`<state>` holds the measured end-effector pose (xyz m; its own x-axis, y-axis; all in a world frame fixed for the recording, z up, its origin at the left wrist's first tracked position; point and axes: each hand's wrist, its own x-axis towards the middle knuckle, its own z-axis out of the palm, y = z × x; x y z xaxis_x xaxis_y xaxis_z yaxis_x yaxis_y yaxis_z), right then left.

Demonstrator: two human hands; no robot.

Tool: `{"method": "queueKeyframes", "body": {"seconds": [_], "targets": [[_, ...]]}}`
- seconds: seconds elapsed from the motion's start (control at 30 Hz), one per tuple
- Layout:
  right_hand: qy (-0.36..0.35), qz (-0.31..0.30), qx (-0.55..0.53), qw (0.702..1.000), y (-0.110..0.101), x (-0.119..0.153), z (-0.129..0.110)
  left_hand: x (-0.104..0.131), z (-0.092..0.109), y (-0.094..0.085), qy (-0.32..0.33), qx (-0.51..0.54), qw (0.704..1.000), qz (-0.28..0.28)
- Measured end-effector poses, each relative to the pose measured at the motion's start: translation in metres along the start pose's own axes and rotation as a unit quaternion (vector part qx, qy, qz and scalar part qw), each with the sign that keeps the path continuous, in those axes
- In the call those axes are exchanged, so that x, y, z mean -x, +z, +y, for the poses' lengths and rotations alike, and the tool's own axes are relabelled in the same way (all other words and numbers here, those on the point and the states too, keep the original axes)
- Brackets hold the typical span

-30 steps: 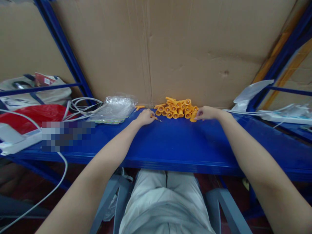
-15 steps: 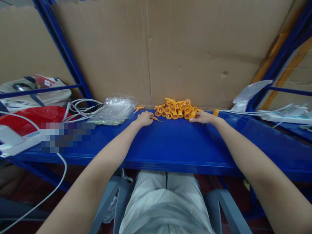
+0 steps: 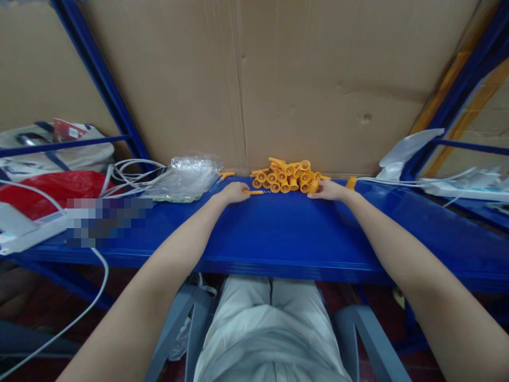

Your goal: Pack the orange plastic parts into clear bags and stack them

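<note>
My left hand point(image 3: 236, 192) is closed on the end of a corkscrew point(image 3: 256, 192) with an orange ribbed shank. The thin metal spiral points right, in front of the pile. A heap of orange bell-shaped corkscrew housings point(image 3: 284, 175) lies against the cardboard, open ends mostly facing me. At the heap's right end my right hand point(image 3: 326, 190) has its thumb and fingers around one orange housing point(image 3: 313, 187). Whether it is lifted from the table I cannot tell. Behind my left hand lies another orange-handled corkscrew point(image 3: 227, 174).
Clear plastic bags point(image 3: 186, 178) lie on the blue table point(image 3: 274, 233), left of my hands. Further left are white cables point(image 3: 133, 167), a red bag point(image 3: 59, 191) and a power strip point(image 3: 35, 233). A loose orange piece point(image 3: 351, 183) stands beyond my right wrist. Cardboard point(image 3: 302, 90) closes the back.
The corkscrew in my left hand has turned from slanting down to nearly level, its spiral now reaching further right. My right hand stays at the heap's right end, shifted slightly.
</note>
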<state>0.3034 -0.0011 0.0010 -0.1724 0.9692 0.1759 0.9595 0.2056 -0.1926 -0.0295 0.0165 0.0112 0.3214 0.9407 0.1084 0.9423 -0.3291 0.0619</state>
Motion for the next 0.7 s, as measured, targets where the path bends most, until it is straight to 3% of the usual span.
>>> {"method": "queueKeyframes", "body": {"seconds": [0.13,0.3,0.7], "targets": [[0.062,-0.066,0.096,0.991,-0.018,0.009,-0.025,0.002,0.003,-0.005,0.021,0.034,0.999,-0.029],[0.054,-0.087,0.159,0.982,-0.034,0.017,-0.042,0.003,0.002,-0.004,0.035,0.047,0.998,-0.023],[-0.011,-0.099,0.093,0.991,-0.029,0.010,-0.016,0.001,-0.002,-0.002,0.050,0.067,0.996,-0.005]]}}
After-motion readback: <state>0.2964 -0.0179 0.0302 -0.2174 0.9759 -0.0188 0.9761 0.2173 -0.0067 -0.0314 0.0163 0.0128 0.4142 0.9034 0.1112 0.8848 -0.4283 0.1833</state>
